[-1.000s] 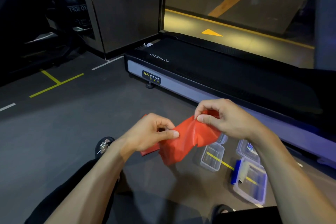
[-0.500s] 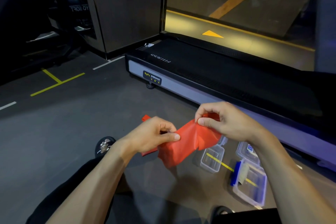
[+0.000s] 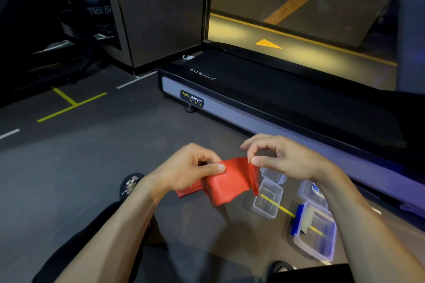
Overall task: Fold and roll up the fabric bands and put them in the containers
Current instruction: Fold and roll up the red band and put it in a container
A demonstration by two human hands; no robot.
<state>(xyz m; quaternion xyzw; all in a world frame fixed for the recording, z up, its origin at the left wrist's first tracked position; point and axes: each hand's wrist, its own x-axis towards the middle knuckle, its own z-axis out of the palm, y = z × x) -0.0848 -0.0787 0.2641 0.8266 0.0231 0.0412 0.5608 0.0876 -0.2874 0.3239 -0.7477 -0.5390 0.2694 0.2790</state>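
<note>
Basically both hands work a red band (image 3: 227,185) at lower centre of the frame. Left hand (image 3: 186,169) pinches its folded left part, thumb on top. Right hand (image 3: 284,158) pinches the band's upper right edge between thumb and forefinger (other fingers loosely curled, holding nothing). Small clear container (image 3: 268,199) sits open just right of the band; larger container (image 3: 316,234) with a blue clip lower right. Treadmill (image 3: 287,96) behind.

Bare forearms, black trousers (image 3: 92,232), black sandal (image 3: 130,185) with pale studs.
</note>
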